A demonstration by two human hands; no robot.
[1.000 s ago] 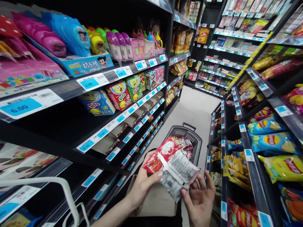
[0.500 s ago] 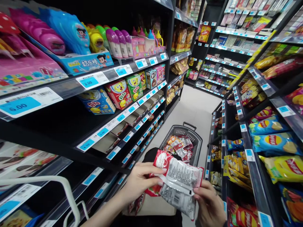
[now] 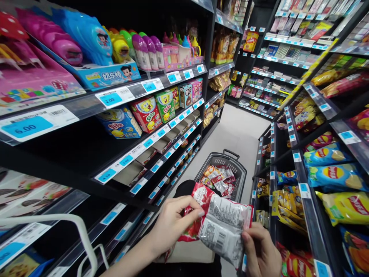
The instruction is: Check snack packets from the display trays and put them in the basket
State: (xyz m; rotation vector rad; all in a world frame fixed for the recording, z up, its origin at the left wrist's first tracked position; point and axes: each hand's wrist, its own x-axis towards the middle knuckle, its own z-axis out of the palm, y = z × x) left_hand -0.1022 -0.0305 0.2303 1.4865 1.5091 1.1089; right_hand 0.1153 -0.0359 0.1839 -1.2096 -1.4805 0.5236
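Note:
Low in the middle of the view, both my hands hold a stack of red and white snack packets (image 3: 221, 227), their printed backs and a barcode facing me. My left hand (image 3: 173, 221) grips the stack's left edge with the thumb on top. From below, my right hand (image 3: 261, 252) holds the right lower corner. Just beyond the packets a dark grey shopping basket (image 3: 240, 169) stands on the aisle floor with several similar packets inside.
Black shelves line both sides of a narrow aisle. Toy candy and boxed snacks (image 3: 147, 113) fill the left shelves; chip bags (image 3: 334, 175) fill the right. A white wire frame (image 3: 83, 234) sits at lower left. Pale floor (image 3: 242, 130) runs ahead to more shelves.
The packets have dropped lower and turned from tilted to flatter, backs facing me. My right hand slid down to the lower right corner, uncovering the basket's contents.

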